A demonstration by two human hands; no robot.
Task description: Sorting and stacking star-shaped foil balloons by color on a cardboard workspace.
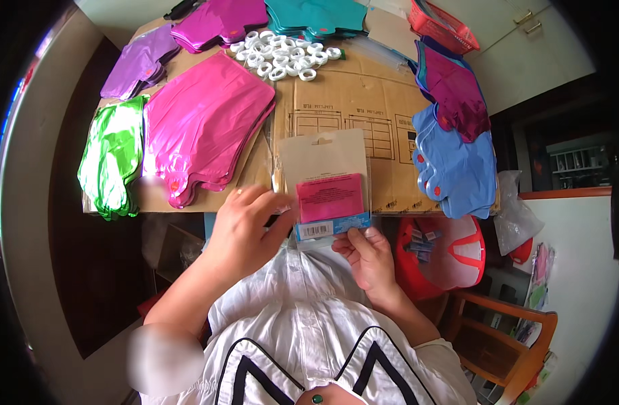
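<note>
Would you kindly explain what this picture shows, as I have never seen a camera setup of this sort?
There is no machine here: a person works with two bare hands. A wide fisheye camera on the person's head looks down, so straight edges bend near the rim. The right hand holds a flat packet with a pink panel by its lower edge. The left hand is at its left side; whether it touches is hard to tell. On the cardboard beyond lie stacks of shiny foil shapes in several colours and a pile of white rings.
</note>
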